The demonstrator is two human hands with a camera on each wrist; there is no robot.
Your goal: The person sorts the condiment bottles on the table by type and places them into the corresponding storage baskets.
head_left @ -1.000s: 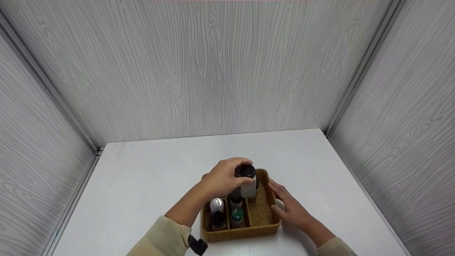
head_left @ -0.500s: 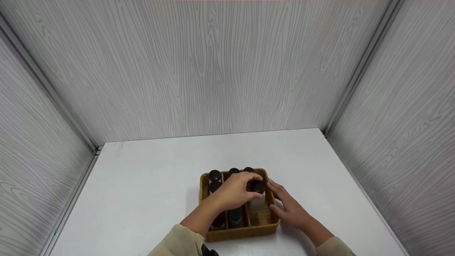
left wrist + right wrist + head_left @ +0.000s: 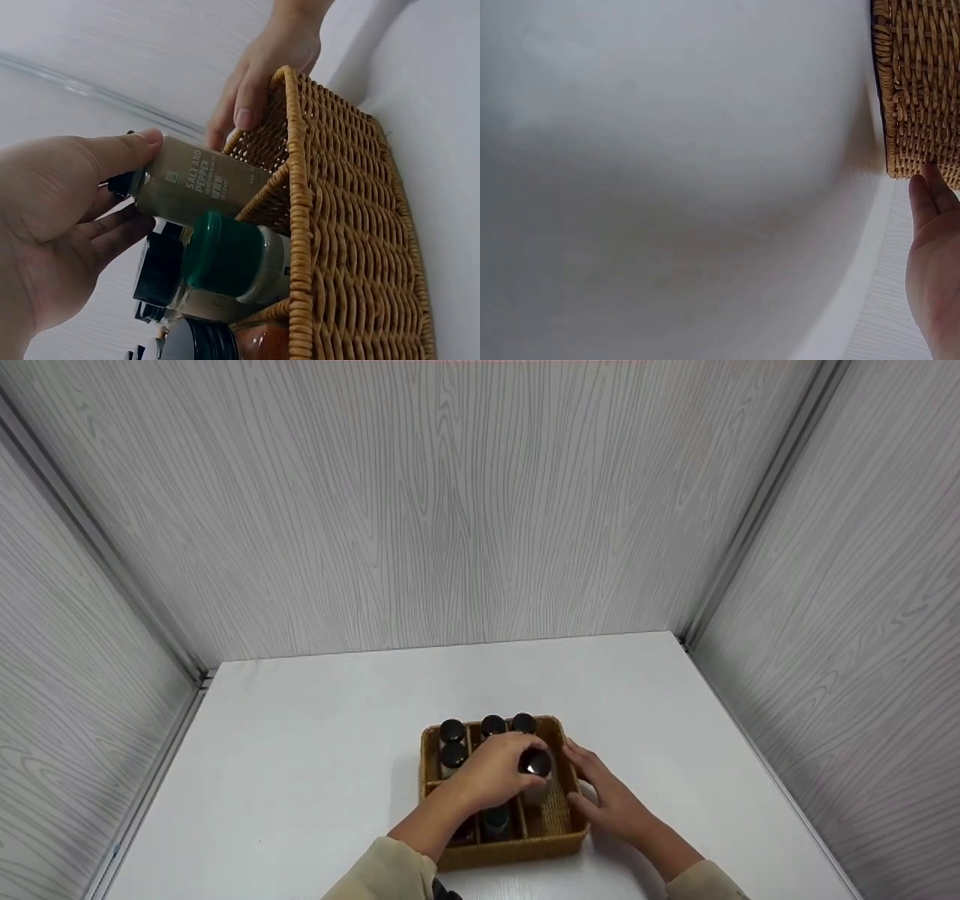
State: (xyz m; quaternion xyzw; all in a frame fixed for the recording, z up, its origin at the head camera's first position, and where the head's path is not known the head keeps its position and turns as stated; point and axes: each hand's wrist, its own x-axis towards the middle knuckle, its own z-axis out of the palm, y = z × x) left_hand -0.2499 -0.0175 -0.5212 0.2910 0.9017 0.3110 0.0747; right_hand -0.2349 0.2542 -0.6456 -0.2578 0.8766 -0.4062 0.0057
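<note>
My left hand (image 3: 491, 772) pinches the black cap of a spice jar (image 3: 202, 176) labelled "Salt and Pepper", between thumb and fingers. The jar leans in the right compartment of a divided wicker basket (image 3: 510, 853), its lower end hidden behind the basket wall in the left wrist view. Along the basket's right side lies my right hand (image 3: 615, 801), fingers extended against the outer wicker and thumb near the rim. Beside the held jar stands a green-capped jar (image 3: 225, 255). A jar with orange-red contents (image 3: 264, 343) is next to that one.
More black-capped jars (image 3: 453, 755) stand at the basket's back left, with another jar (image 3: 493, 725) at the back middle and one (image 3: 523, 723) behind the held jar. The basket rests on a white table (image 3: 300, 765) enclosed by grey wood-grain panels (image 3: 450, 510).
My left hand has lowered the spice jar from above the basket into its right compartment, then shifted it slightly left and toward me. My right hand has stayed at the basket's side.
</note>
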